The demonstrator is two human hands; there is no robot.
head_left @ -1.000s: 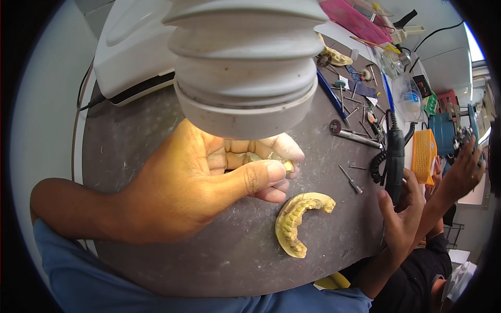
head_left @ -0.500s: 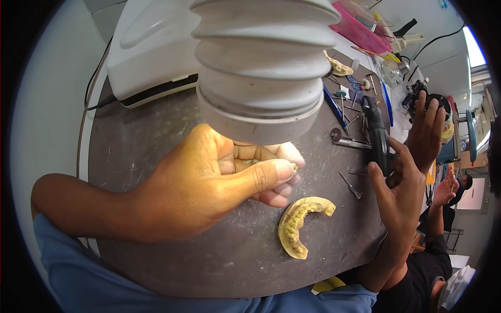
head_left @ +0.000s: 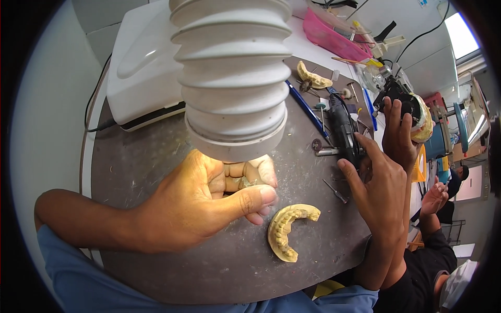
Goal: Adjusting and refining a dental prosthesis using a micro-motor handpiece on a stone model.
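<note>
My left hand is curled palm-up beneath the ribbed white duct, lit from above; its thumb and fingertips close round something small I cannot make out. My right hand grips the black rotary handpiece, angled over the tools on the right. A cream horseshoe-shaped dental cast lies on the dark benchtop between and below my hands, teeth upward.
A white machine stands back left. Burs, a blue pen, a second cast and a pink basket are behind. At right, a co-worker's hand holds a black-and-cream device; another person's hand is farther off.
My right hand has moved left with the handpiece, tilting it over the tools. My left hand sits lower in view. The co-worker's hand has risen and now holds the black device.
</note>
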